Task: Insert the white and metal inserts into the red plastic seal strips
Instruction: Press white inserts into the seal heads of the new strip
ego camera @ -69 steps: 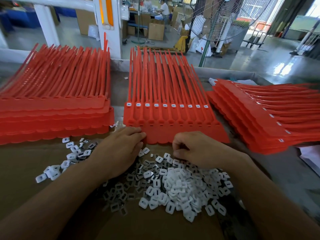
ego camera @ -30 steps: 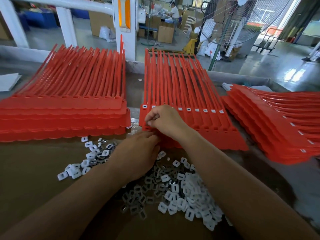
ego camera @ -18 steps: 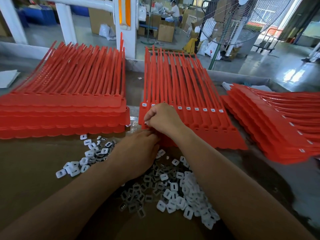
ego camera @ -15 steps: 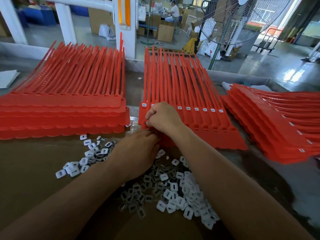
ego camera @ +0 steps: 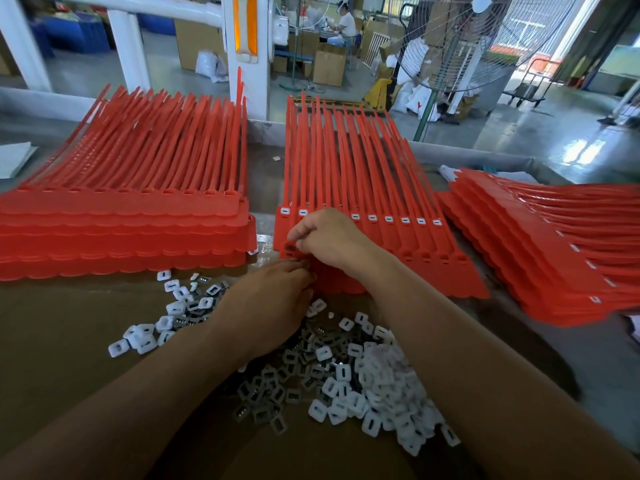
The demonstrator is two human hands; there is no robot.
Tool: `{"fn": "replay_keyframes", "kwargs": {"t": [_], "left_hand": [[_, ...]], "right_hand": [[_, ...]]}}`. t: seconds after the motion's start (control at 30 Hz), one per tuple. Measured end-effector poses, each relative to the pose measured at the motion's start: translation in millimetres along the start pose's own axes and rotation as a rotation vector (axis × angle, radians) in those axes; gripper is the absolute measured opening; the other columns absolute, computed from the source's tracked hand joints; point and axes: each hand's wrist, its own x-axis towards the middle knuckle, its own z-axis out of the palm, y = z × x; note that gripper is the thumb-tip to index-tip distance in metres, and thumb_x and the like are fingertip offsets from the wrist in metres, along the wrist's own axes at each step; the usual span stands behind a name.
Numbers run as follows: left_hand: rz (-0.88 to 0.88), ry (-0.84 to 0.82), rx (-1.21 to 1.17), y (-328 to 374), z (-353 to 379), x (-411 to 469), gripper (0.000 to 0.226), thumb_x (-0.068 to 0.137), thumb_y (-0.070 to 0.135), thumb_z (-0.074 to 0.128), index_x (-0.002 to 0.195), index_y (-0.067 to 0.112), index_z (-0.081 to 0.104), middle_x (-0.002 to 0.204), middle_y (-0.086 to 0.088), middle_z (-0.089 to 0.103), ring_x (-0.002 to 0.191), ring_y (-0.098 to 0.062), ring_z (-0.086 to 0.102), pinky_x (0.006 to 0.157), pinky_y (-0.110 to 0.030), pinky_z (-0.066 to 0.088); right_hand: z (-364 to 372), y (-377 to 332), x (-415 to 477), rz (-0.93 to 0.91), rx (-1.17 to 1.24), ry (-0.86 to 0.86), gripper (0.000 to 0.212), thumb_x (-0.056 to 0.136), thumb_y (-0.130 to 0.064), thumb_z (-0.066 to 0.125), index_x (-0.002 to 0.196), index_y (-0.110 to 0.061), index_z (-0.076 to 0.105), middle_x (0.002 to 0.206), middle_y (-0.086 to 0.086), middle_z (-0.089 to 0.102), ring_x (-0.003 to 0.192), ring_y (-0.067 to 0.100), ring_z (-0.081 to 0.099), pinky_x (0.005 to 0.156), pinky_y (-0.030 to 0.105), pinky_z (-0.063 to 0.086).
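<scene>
The middle stack of red seal strips [ego camera: 349,174] lies straight ahead, with white inserts seated in a row across its top layer. My right hand [ego camera: 332,237] rests on the stack's left end, thumb and fingers pinched together over a strip head; what they pinch is too small to make out. My left hand [ego camera: 270,306] lies palm down at the stack's front edge with its fingers curled under and hidden. A heap of white inserts [ego camera: 384,386] and dark metal inserts [ego camera: 273,386] sits between my forearms.
A taller stack of red strips [ego camera: 131,209] stands at the left and another stack [ego camera: 554,258] at the right, fanned sideways. Loose inserts [ego camera: 173,306] lie scattered left of my left hand. Brown cardboard [ego camera: 52,341] covers the table. A fan [ego camera: 460,46] stands beyond the far edge.
My right hand left the insert heap and moved up onto the left end of the middle stack, where it has stayed pinched for the last second. My left hand has hardly moved.
</scene>
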Motion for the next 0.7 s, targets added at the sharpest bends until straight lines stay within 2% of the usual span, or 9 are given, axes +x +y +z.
{"fn": "replay_keyframes", "kwargs": {"t": [0.1,0.13,0.23,0.3,0.37,0.47,0.53,0.6,0.7], "left_hand": [[-0.009,0.006,-0.005,0,-1,0,0.033,0.093,0.025,0.038,0.120,0.017,0.057,0.128,0.003,0.053,0.117,-0.011,0.045,0.096,-0.022,0.034],[-0.012,0.009,-0.004,1,-2,0,0.033,0.093,0.025,0.038,0.119,0.017,0.057,0.127,0.003,0.054,0.116,-0.011,0.045,0.095,-0.023,0.035],[-0.017,0.013,-0.006,1,-3,0,0.031,0.093,0.024,0.038,0.115,0.017,0.059,0.123,0.002,0.056,0.110,-0.012,0.049,0.092,-0.025,0.039],[-0.017,0.007,-0.015,1,-4,1,0.031,0.092,0.025,0.039,0.116,0.019,0.058,0.127,0.003,0.054,0.114,-0.011,0.047,0.093,-0.024,0.036],[-0.023,0.010,-0.016,1,-3,1,0.034,0.091,0.027,0.042,0.122,0.022,0.055,0.135,0.005,0.047,0.123,-0.009,0.041,0.098,-0.022,0.031],[-0.034,0.006,0.009,1,-1,2,0.038,0.090,0.031,0.044,0.126,0.023,0.051,0.139,0.007,0.042,0.127,-0.007,0.037,0.100,-0.020,0.028],[-0.049,-0.001,0.015,1,0,3,0.040,0.089,0.033,0.046,0.127,0.023,0.050,0.141,0.008,0.041,0.127,-0.007,0.036,0.101,-0.021,0.028],[-0.061,0.004,0.011,1,-1,3,0.040,0.088,0.034,0.047,0.127,0.024,0.050,0.140,0.009,0.041,0.126,-0.007,0.037,0.100,-0.020,0.028],[-0.061,0.008,0.013,0,-1,3,0.040,0.088,0.035,0.048,0.127,0.025,0.051,0.140,0.011,0.041,0.126,-0.006,0.038,0.099,-0.019,0.028]], "right_hand": [[-8,0,-10,-0.037,-0.020,-0.034,0.027,0.086,-0.008,0.060,0.112,-0.011,0.066,0.117,0.005,0.063,0.111,0.015,0.056,0.095,0.024,0.041],[-12,0,-15,-0.060,-0.037,-0.039,0.026,0.086,-0.011,0.061,0.111,-0.012,0.066,0.113,0.001,0.064,0.106,0.012,0.057,0.090,0.022,0.043],[-25,3,-38,-0.121,-0.073,-0.083,0.010,0.085,-0.019,0.063,0.092,-0.023,0.068,0.084,-0.017,0.060,0.078,-0.003,0.054,0.066,0.011,0.037],[-32,8,-56,-0.125,-0.097,-0.126,0.008,0.083,-0.024,0.065,0.077,-0.030,0.065,0.075,-0.018,0.060,0.071,-0.006,0.054,0.063,0.013,0.037],[-35,14,-70,-0.114,-0.090,-0.175,0.009,0.081,-0.026,0.067,0.074,-0.030,0.064,0.074,-0.016,0.063,0.067,-0.008,0.057,0.064,0.013,0.040],[-30,19,-83,-0.098,-0.112,-0.240,0.007,0.080,-0.025,0.069,0.075,-0.028,0.067,0.072,-0.018,0.062,0.067,-0.008,0.057,0.064,0.012,0.043],[-24,18,-85,-0.119,-0.175,-0.234,0.003,0.080,-0.025,0.069,0.083,-0.024,0.071,0.074,-0.019,0.060,0.070,-0.006,0.055,0.064,0.009,0.044],[-19,16,-86,-0.136,-0.248,-0.212,0.012,0.080,-0.027,0.069,0.089,-0.020,0.072,0.081,-0.015,0.062,0.074,-0.002,0.054,0.063,0.010,0.040],[-12,14,-86,-0.102,-0.300,-0.170,0.016,0.079,-0.031,0.069,0.090,-0.020,0.072,0.092,-0.007,0.067,0.084,0.006,0.057,0.068,0.018,0.043]]}}
